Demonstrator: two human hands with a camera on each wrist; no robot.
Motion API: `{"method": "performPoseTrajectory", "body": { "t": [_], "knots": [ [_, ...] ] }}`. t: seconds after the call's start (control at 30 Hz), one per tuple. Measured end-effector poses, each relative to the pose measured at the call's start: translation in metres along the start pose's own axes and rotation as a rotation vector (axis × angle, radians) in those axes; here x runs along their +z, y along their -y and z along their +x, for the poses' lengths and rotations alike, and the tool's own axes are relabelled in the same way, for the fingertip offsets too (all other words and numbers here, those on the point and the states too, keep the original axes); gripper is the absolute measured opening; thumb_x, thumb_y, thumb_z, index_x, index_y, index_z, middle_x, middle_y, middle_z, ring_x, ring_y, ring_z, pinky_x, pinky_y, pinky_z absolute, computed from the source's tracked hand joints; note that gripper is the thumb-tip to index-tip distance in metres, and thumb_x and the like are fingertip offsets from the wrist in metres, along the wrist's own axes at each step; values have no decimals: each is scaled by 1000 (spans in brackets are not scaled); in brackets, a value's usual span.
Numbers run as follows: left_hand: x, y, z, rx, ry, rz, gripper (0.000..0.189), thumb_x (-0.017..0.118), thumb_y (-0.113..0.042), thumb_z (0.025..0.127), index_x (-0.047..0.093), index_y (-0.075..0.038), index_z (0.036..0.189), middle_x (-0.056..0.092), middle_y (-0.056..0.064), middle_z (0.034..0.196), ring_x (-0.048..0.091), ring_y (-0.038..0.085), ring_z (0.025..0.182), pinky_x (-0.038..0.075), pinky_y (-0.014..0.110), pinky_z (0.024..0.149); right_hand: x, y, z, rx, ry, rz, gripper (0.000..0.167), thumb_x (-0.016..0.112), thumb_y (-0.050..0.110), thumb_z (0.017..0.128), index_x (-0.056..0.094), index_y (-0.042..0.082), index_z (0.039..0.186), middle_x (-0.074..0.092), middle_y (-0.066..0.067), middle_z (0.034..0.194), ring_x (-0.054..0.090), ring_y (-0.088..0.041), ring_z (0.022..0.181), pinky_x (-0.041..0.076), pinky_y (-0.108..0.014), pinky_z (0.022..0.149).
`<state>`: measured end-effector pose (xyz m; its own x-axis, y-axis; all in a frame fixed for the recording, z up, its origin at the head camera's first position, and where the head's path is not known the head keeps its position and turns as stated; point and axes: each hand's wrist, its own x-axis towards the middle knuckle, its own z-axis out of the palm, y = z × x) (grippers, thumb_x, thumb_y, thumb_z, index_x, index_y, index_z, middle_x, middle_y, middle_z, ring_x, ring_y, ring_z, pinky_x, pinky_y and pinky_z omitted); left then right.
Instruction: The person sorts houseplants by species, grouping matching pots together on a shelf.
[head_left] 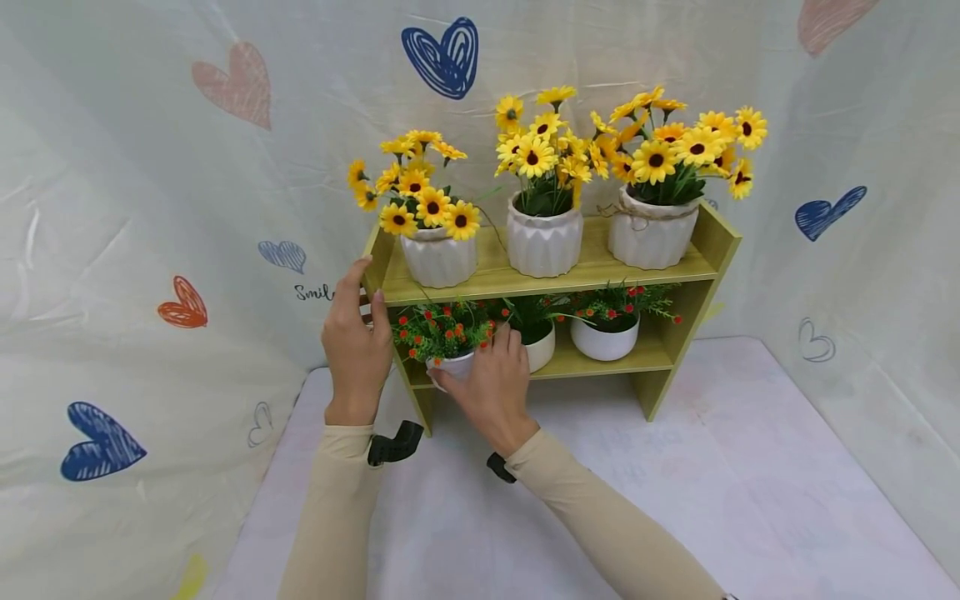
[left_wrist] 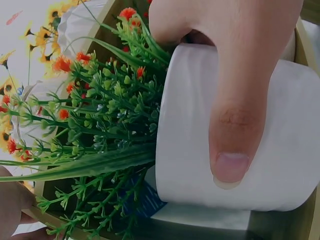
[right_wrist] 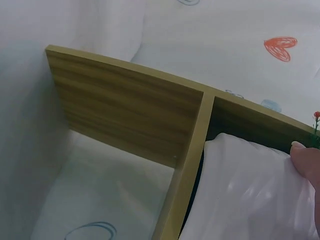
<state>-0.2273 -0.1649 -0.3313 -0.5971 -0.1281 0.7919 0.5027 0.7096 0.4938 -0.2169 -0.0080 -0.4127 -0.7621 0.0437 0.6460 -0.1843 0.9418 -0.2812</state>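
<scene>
In the head view a two-tier wooden shelf [head_left: 487, 292] stands on the table. A white flowerpot [head_left: 459, 365] with green sprigs and small red-orange flowers [head_left: 442, 329] is at the left end of its lower tier. My right hand [head_left: 498, 383] grips this pot; in the left wrist view a thumb [left_wrist: 237, 135] lies across its smooth white wall. The right wrist view shows the pot's ribbed wall [right_wrist: 250, 185] close to the lower board, a thumb at its upper part. My left hand [head_left: 356, 342] holds the shelf's left side panel, its thumb by the front edge.
Two more white pots [head_left: 606, 340] with greenery stand on the lower tier to the right. Along the upper tier are three white pots [head_left: 545, 242] of yellow flowers. A pale cloth covers the table [head_left: 585, 483]. Behind hangs a white curtain [head_left: 337, 83] with printed hearts.
</scene>
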Motion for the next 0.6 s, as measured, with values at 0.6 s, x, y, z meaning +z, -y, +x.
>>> {"method": "performPoseTrajectory", "body": {
  "t": [0.6],
  "knots": [
    [0,-2,0,-12,0,6,40,60,-4,107,58,-4,147,66,23,138,72,43,102,66,55,77,9,3,11,40,-36,13,97,92,71,65,65,-3,122,63,-16,104,56,-31,92,50,-40,77]
  ]
}}
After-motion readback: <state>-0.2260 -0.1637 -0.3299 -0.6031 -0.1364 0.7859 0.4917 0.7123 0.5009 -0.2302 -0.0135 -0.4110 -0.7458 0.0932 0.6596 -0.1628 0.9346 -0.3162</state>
